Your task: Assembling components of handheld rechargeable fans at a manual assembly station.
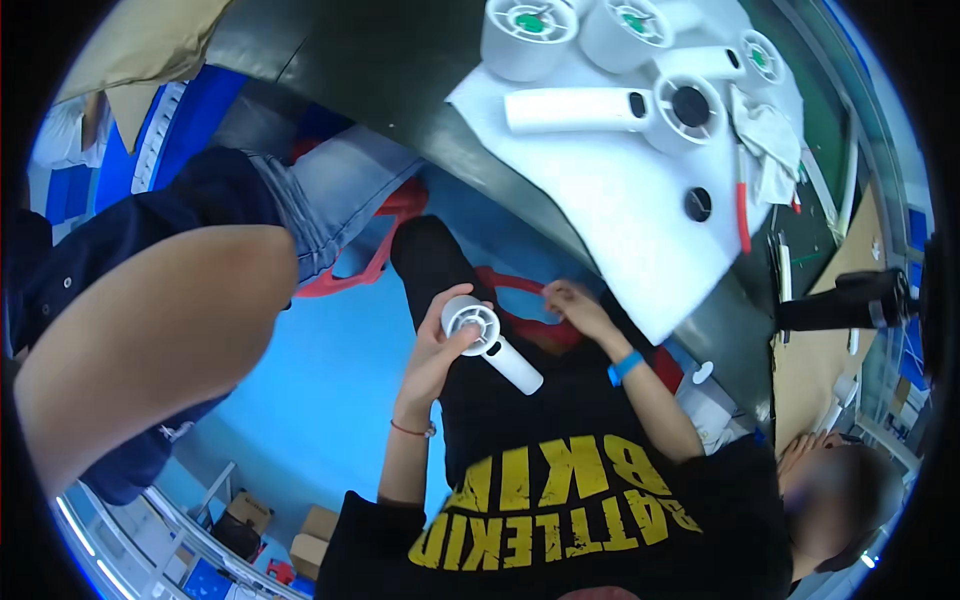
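Note:
My left hand (447,335) is wrapped round a white hair-dryer-shaped housing (517,368), with the thumb on its spoked round end. The housing is held over my lap, and its handle points down to the right. Beside it, above my right thigh, my right hand (575,302) has its fingers curled together. Whatever they hold, if anything, is too small to make out. Several similar white housings (575,110) rest on a white foam sheet (600,215) on the table, some with green centres. A small black disc (698,204) lies on the sheet near them.
The dark table (370,85) carries a red-handled tool (743,215) and a white cloth glove (768,145). A black device (850,302) juts in at the right. Another person's arm (160,340) is close on the left. A further person (840,500) sits at the lower right.

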The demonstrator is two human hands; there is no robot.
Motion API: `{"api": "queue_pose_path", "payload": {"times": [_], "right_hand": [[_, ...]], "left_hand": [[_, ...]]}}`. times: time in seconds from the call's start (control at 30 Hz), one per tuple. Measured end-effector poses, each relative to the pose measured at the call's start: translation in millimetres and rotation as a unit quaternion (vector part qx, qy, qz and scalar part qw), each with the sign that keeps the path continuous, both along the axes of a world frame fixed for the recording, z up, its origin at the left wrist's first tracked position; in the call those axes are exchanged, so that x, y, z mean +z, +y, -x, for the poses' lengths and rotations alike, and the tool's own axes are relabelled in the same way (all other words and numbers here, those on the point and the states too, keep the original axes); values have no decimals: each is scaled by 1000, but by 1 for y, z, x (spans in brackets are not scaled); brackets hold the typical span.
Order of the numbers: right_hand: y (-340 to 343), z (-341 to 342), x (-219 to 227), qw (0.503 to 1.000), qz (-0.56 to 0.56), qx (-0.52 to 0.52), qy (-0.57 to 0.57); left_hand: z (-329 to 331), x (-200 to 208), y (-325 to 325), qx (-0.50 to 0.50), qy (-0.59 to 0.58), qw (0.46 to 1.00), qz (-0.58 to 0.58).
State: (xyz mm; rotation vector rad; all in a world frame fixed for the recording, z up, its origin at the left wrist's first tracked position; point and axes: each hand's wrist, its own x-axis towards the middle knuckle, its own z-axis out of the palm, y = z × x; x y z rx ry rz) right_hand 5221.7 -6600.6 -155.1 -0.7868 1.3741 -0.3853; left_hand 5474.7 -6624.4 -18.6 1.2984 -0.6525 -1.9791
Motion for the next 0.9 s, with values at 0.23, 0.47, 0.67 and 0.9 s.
{"api": "queue_pose_path", "payload": {"times": [0.23, 0.47, 0.67, 0.9], "right_hand": [[42, -20, -178, 966, -253, -50, -13], [-75, -96, -54, 761, -96, 85, -636], [-29, 53, -342, 991, -39, 87, 95], [28, 84, -438, 946, 105, 39, 305]], "left_hand": [[-18, -48, 31, 58, 148, 982, -99], [-61, -103, 41, -18, 264, 963, -55], [5, -155, -14, -131, 281, 948, -77], [-6, -184, 62, -91, 239, 954, -159]]}}
